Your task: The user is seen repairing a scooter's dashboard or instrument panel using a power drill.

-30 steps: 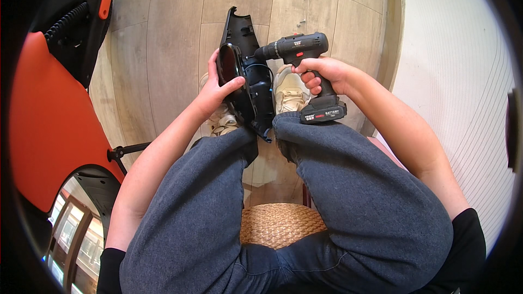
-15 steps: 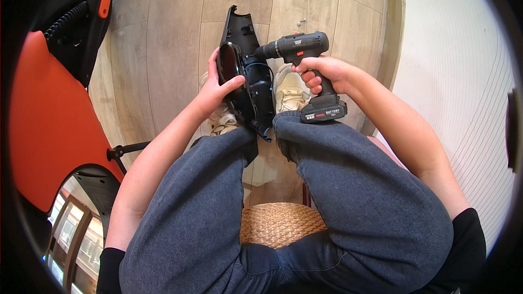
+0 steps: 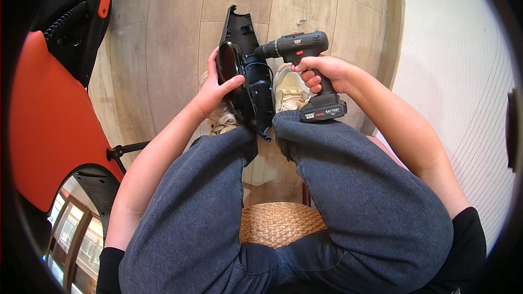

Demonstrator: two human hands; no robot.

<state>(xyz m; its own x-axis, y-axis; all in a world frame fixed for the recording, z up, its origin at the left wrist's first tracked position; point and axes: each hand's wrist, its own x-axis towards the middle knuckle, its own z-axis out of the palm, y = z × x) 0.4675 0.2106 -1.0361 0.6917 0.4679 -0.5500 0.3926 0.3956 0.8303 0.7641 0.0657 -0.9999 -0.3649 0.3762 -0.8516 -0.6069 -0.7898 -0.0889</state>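
Observation:
My left hand (image 3: 220,83) grips a glossy black oval housing (image 3: 231,64), thumb on the near face and fingers round its left edge. The housing is joined to a long black plastic shell (image 3: 241,28) that stands between my shoes, with thin wires (image 3: 264,65) looping inside. My right hand (image 3: 322,73) is wrapped round the handle of a black cordless drill (image 3: 298,44), forefinger near the trigger. The drill points left and its tip reaches into the shell beside the housing. What the bit touches is too small to make out.
A few small screws (image 3: 300,22) lie on the wood floor (image 3: 174,16) beyond the drill. At the left stands an orange and black machine (image 3: 60,125) with a coiled cable. A white wall (image 3: 452,76) runs along the right. Under me is a woven stool (image 3: 280,223).

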